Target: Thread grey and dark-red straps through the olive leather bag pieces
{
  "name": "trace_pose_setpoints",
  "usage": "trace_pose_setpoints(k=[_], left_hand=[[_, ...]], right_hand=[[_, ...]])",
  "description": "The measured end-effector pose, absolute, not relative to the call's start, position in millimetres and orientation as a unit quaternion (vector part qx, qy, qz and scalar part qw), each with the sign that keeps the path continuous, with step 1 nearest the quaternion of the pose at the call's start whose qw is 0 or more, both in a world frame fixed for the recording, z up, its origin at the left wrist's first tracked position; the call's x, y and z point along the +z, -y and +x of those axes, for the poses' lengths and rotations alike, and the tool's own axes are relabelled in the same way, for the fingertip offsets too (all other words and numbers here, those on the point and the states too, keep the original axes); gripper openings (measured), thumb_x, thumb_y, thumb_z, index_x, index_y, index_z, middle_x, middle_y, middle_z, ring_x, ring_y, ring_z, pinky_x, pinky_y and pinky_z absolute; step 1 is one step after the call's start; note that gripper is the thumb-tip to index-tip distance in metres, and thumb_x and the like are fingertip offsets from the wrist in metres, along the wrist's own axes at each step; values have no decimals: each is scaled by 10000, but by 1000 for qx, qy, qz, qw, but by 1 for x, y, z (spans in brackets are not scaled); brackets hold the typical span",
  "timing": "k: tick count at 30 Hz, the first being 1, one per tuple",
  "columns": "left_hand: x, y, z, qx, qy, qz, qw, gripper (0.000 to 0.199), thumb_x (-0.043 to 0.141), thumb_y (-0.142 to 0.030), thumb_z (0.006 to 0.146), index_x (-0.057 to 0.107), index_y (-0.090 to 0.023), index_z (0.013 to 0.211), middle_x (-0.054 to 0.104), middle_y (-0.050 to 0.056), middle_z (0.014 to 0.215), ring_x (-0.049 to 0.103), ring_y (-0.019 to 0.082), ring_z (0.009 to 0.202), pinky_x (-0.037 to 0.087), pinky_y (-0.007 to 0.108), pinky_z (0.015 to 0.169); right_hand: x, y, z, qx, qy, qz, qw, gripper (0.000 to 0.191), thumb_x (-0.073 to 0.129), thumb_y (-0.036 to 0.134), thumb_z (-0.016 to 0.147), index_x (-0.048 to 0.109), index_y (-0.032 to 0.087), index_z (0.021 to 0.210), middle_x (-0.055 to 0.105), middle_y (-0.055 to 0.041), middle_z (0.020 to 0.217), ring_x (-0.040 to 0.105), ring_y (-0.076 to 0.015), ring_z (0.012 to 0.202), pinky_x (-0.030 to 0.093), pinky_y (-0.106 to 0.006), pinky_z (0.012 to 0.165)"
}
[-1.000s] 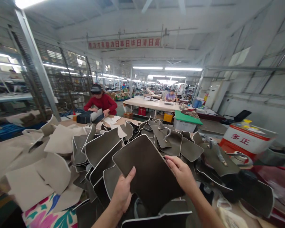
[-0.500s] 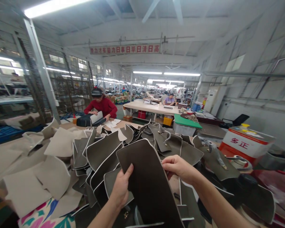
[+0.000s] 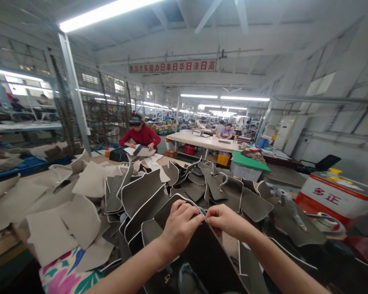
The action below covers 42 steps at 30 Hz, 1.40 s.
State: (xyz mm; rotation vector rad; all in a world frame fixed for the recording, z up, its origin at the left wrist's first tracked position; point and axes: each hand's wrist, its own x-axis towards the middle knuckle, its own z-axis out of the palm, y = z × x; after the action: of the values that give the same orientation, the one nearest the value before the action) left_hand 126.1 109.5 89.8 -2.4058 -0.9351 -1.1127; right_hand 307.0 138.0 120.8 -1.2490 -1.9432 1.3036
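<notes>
A long factory hall runs back under a pale ceiling, lit by rows of fluorescent tubes [image 3: 107, 14], with a red banner of Chinese characters [image 3: 172, 66] hanging across it. On the left, a steel column [image 3: 74, 87] stands before a dark mesh screen [image 3: 101, 106] with bright windows [image 3: 90, 79] behind it, while a white cabinet air conditioner [image 3: 284, 131] stands against the grey right wall [image 3: 331, 102]. Farther back is a long pale worktable [image 3: 199, 141], with a red crate [image 3: 189, 149] beneath it and a green-topped table [image 3: 248, 161] near its end.
</notes>
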Motion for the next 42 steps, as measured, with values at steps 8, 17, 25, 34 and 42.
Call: trace_pose_setpoints(k=[8, 17, 25, 34, 42], left_hand=[[93, -121, 118, -225, 251, -915, 221, 166, 391, -191, 879, 542, -170, 810, 561, 13, 758, 451, 154, 729, 300, 314, 718], [77, -128, 114, -158, 209, -945, 196, 125, 458, -175, 834, 526, -160, 730, 558, 9, 727, 430, 155, 698, 291, 320, 687], [69, -123, 110, -115, 160, -955, 221, 94, 477, -145, 795, 517, -153, 710, 534, 26, 694, 430, 162, 666, 295, 321, 647], [61, -123, 104, -122, 136, -958, 221, 156, 404, -138, 840, 508, -158, 726, 572, 31, 752, 489, 167, 762, 311, 336, 808], [51, -134, 102, -123, 258, -950, 122, 64, 538, -240, 794, 536, -176, 794, 624, 1, 692, 542, 149, 676, 344, 315, 808]], right_hand=[[101, -135, 294, 450, 728, -481, 190, 95, 413, 115, 581, 476, 170, 536, 440, 63, 428, 392, -70, 383, 321, -182, 374], [78, -134, 278, 252, 849, -443, 140, 100, 439, 137, 639, 523, 159, 589, 589, -2, 605, 494, -118, 561, 322, -212, 506], [70, -136, 277, 24, 885, -463, 45, 141, 434, 198, 762, 570, 165, 785, 632, -81, 865, 568, -191, 808, 371, -246, 623], [56, -150, 280, 41, 874, -480, 70, 184, 390, 176, 812, 574, 172, 802, 616, -45, 837, 542, -142, 773, 346, -222, 638], [50, -142, 298, 209, 854, -474, 40, 194, 466, 219, 752, 608, 147, 641, 545, 6, 578, 419, -100, 530, 238, -219, 482]])
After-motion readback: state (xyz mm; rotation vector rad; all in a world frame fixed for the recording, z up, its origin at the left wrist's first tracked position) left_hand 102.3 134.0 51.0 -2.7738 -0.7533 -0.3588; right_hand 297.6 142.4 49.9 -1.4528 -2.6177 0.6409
